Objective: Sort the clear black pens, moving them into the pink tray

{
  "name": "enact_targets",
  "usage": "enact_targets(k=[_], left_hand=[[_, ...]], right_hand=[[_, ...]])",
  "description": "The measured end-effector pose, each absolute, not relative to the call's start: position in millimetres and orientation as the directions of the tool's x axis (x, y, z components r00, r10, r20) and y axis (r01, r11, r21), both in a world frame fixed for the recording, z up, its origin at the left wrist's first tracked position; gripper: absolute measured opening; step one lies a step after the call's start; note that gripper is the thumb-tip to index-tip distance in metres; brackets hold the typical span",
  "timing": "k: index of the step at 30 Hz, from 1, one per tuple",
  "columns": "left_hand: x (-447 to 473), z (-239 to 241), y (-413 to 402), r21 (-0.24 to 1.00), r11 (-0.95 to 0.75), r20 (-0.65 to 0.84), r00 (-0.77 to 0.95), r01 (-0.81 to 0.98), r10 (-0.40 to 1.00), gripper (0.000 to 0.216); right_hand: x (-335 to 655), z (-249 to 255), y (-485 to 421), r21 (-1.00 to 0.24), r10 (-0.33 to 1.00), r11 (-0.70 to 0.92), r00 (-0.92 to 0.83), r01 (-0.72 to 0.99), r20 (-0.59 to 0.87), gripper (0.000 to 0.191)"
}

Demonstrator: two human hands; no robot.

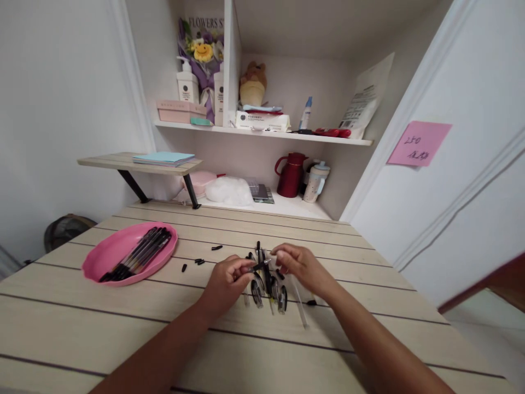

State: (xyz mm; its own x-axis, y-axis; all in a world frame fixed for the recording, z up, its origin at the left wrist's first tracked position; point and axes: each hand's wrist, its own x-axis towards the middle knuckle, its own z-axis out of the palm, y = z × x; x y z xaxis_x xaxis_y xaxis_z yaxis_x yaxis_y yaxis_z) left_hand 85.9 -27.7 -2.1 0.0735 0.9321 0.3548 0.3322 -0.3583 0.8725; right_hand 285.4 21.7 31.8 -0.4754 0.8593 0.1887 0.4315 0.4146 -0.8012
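My left hand pinches a black pen section with a silvery tip pointing right. My right hand is beside that tip, its thumb and fingers pressed together; what they hold, if anything, is too small to make out. A clear pen barrel slants down from under my right hand; I cannot tell whether the hand touches it. Below and between both hands lies a cluster of pen parts, among them clear-and-black pen caps. To the left, a pink tray holds several black pens.
Small black pieces lie scattered on the slatted table left of the cluster. Another black piece lies near my right forearm. A small raised shelf stands at the back left. Behind, a cabinet holds a red jug and a tumbler.
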Motion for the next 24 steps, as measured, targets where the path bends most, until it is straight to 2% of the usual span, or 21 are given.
enact_targets(k=[3, 6, 10, 12, 15, 18, 24], left_hand=[[88, -3, -26, 0.98, -0.145, 0.142, 0.034, 0.135, 0.989, 0.029], [89, -3, -26, 0.999, 0.017, -0.015, 0.065, -0.031, 0.998, 0.028], [86, -3, -25, 0.962, 0.127, -0.086, 0.173, -0.241, 0.981, 0.028], [84, -3, -25, 0.933, 0.159, -0.1, 0.191, -0.324, 0.977, 0.029], [82, -6, -23, 0.895, 0.177, -0.1, 0.202, -0.409, 0.974, 0.026], [81, -7, -21, 0.871, 0.166, -0.085, 0.19, -0.462, 0.978, 0.02], [77, -2, -17, 0.834, 0.089, -0.066, 0.061, -0.544, 0.996, 0.023]], right_hand=[[310, 40, 39, -0.708, 0.94, 0.338, -0.262, 0.62, 0.219, 0.026], [331, 36, 51, -0.541, 0.969, 0.248, -0.211, 0.804, 0.131, 0.022], [341, 26, 54, -0.221, 0.984, 0.173, -0.177, 0.96, 0.0, 0.019], [342, 24, 53, -0.117, 0.989, 0.137, -0.143, 0.984, -0.044, 0.019], [343, 26, 51, -0.083, 0.988, 0.132, -0.138, 0.988, -0.072, 0.02], [345, 26, 52, -0.116, 0.986, 0.145, -0.153, 0.983, -0.062, 0.018], [339, 14, 63, -0.162, 0.982, 0.182, -0.187, 0.97, -0.017, 0.016]])
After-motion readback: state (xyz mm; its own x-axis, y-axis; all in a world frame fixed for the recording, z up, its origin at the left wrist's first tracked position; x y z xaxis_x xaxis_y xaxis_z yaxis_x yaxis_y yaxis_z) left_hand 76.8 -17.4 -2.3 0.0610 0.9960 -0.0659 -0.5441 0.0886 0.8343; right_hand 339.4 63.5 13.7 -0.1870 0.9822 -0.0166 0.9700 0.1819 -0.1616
